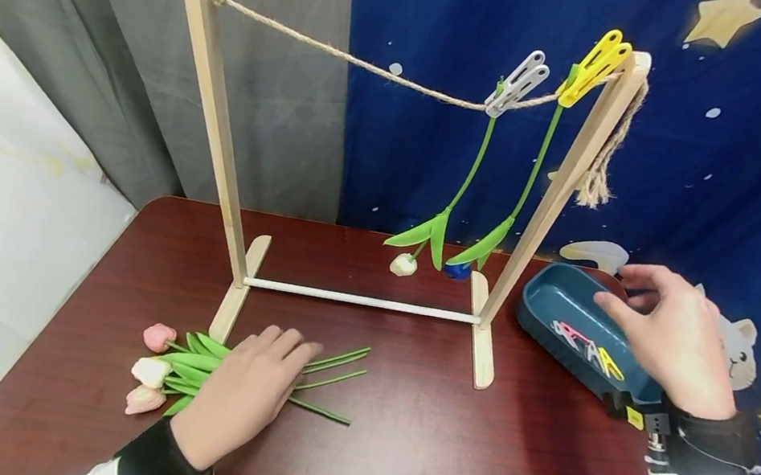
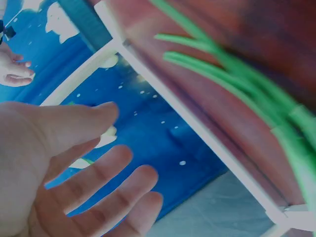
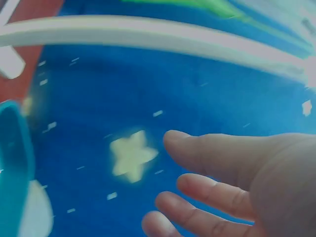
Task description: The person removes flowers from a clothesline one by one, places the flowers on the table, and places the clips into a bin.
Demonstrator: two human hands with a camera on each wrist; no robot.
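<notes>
My left hand (image 1: 253,390) hovers over a bunch of artificial tulips (image 1: 190,365), two pink and one white, lying on the table with green stems (image 2: 237,79) pointing right. Its fingers are loosely bent and hold nothing in the left wrist view. Above the blue tray (image 1: 546,309) at the right, my right hand (image 1: 676,336) has thumb and fingers apart, with nothing between them. Several clothespins (image 1: 587,348) in pink, white and yellow lie in that tray. On the rope (image 1: 375,68) a white clothespin (image 1: 517,86) holds a white tulip (image 1: 403,264), and a yellow clothespin (image 1: 594,69) holds a blue tulip (image 1: 458,270), both heads down.
A wooden frame (image 1: 218,117) with two posts carries the rope and stands at the table's back. Its white crossbar (image 1: 364,300) runs low between the feet. Behind hang a grey curtain (image 1: 273,117) and a blue star-patterned curtain (image 1: 441,11). The table (image 1: 409,452) is dark red-brown.
</notes>
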